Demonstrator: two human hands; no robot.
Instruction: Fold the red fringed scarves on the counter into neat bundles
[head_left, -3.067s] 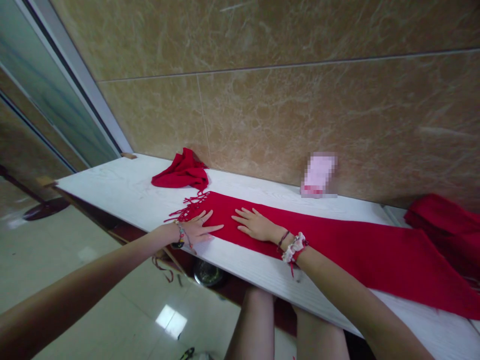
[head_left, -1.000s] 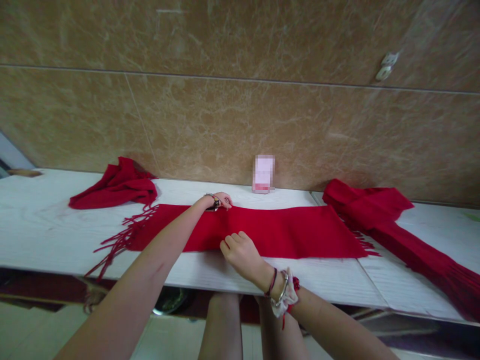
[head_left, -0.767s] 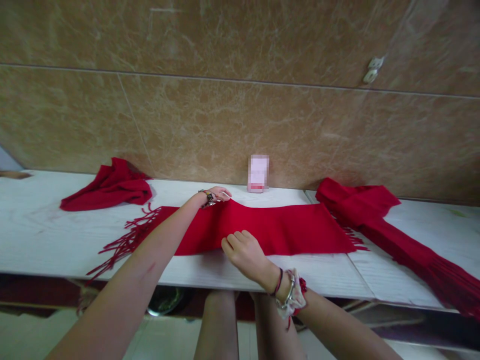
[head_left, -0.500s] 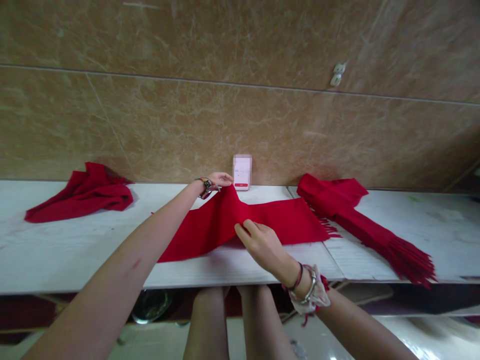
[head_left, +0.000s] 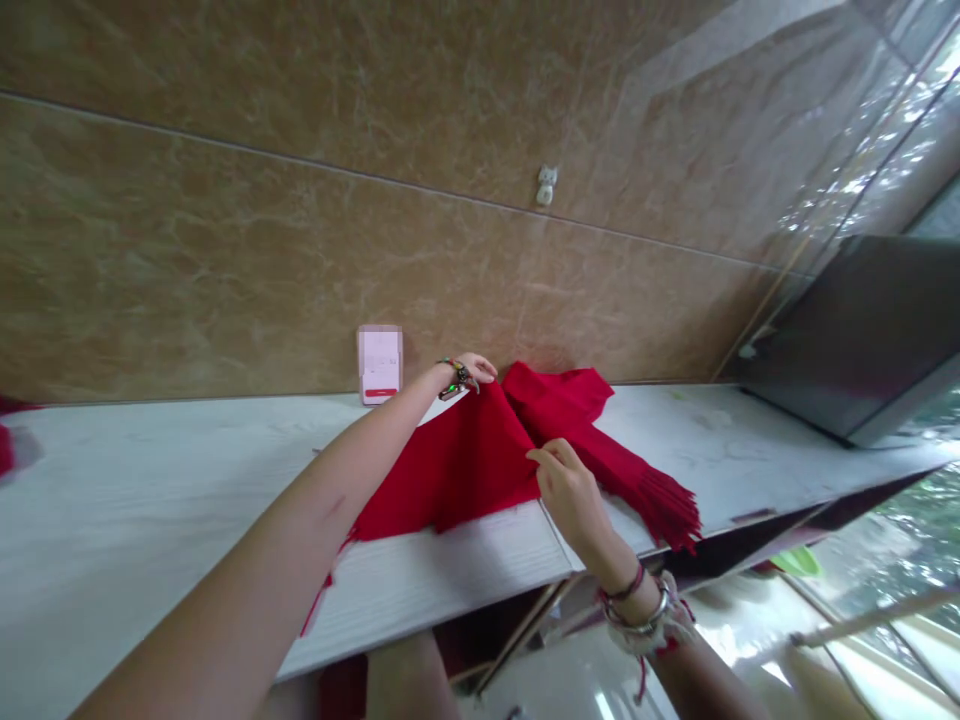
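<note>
A red fringed scarf [head_left: 472, 460] lies across the white bench top, its middle lifted and folded toward the right. My left hand [head_left: 478, 368] is closed on its far edge, near the wall. With thumb and fingers pinched, my right hand [head_left: 568, 485] grips the near edge of the same fold. Part of the scarf's left end, with its fringe, is hidden behind my left forearm. Just right of the fold lies a second red scarf [head_left: 600, 450], bunched at the back, its fringe pointing toward the front edge.
A phone [head_left: 380, 365] leans against the brown marble wall [head_left: 262, 270], on the white bench top [head_left: 180, 470]. Another red cloth [head_left: 6, 450] shows at the left edge. A dark box-like appliance [head_left: 847, 330] stands at the right end. A small white fixture [head_left: 547, 185] is on the wall.
My hands went from smoothing the scarf flat to gripping its middle, lifting it and carrying it right over its right end. The view has turned to the right.
</note>
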